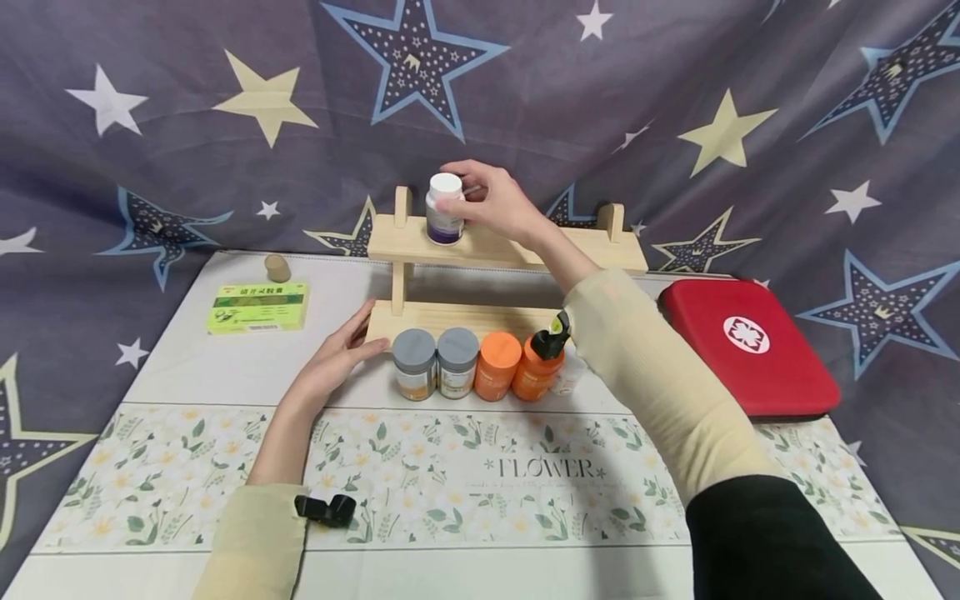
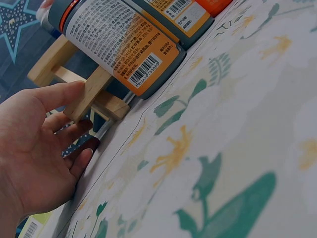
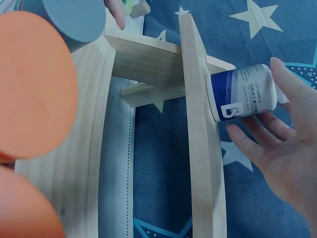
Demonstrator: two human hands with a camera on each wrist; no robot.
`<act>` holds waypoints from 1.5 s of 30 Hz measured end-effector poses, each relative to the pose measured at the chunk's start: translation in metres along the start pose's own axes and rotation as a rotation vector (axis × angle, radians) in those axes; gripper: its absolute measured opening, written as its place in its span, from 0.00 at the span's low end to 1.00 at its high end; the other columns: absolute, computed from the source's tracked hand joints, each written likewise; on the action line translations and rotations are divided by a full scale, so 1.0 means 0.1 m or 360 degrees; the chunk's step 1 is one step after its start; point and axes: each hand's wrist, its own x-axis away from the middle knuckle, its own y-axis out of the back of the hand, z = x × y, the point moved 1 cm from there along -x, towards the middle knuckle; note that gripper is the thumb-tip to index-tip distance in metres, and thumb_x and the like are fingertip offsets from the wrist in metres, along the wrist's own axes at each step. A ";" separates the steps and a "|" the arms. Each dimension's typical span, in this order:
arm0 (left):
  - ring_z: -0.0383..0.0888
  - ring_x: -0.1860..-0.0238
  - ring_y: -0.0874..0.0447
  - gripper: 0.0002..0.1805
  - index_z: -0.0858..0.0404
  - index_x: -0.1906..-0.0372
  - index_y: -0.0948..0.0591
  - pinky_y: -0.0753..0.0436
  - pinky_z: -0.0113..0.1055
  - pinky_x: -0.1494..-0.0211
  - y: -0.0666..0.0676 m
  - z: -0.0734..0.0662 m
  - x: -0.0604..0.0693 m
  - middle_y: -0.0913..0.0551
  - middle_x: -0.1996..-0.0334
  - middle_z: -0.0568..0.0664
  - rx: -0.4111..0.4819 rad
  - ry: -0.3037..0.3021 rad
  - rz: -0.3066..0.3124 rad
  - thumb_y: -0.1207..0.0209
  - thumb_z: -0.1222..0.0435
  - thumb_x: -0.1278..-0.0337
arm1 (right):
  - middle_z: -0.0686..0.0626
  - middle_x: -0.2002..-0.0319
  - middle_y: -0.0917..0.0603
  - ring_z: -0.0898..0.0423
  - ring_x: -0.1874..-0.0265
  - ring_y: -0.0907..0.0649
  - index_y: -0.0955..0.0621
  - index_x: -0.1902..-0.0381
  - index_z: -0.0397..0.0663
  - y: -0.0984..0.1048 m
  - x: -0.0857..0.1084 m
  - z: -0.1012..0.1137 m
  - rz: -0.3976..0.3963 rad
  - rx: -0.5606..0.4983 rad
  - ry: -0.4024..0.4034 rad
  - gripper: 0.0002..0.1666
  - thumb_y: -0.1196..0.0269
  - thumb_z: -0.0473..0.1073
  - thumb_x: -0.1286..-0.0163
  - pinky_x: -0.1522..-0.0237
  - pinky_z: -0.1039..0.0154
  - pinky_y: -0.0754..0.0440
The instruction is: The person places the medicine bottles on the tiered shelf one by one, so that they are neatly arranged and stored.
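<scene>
Head view: the white bottle (image 1: 447, 218) sits upright atop the wooden rack (image 1: 498, 248), left of the nearer right hand (image 1: 495, 200). Left wrist: the left hand (image 2: 37, 148) grips the rack's end. Right wrist: thumb and fingers pinch the bottle, base toward the board.

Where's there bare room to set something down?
The flowered mat is bare between the sleeves, in front of the jars; so is the upper shelf's right end, beyond the right hand. Jars crowd the front of the lower shelf.
</scene>
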 end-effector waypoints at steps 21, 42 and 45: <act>0.52 0.14 0.57 0.49 0.43 0.16 0.55 0.54 0.51 0.12 -0.03 0.02 0.04 0.55 0.15 0.50 -0.0012 -0.0018 -0.0011 0.38 0.49 0.30 | 0.49 0.53 0.13 0.43 0.53 0.13 0.17 0.39 0.45 0.32 0.79 -0.28 -0.0364 -0.0326 0.0116 0.22 0.31 0.44 0.29 0.48 0.59 0.10; 0.51 0.14 0.58 0.48 0.47 0.15 0.55 0.55 0.48 0.11 -0.01 0.02 0.00 0.54 0.15 0.52 0.0002 -0.0034 -0.0028 0.39 0.52 0.29 | 0.55 0.61 0.10 0.61 0.64 0.10 0.19 0.44 0.27 0.25 1.69 -0.71 -0.0681 -0.0465 0.0065 0.22 0.34 0.39 0.27 0.56 0.69 0.10; 0.51 0.14 0.57 0.48 0.47 0.15 0.54 0.55 0.47 0.11 0.00 0.02 0.00 0.53 0.15 0.52 0.0004 -0.0039 -0.0034 0.39 0.53 0.29 | 0.54 0.61 0.10 0.60 0.63 0.10 0.19 0.44 0.27 0.25 1.77 -0.73 -0.0672 -0.0448 0.0049 0.20 0.34 0.39 0.27 0.56 0.68 0.10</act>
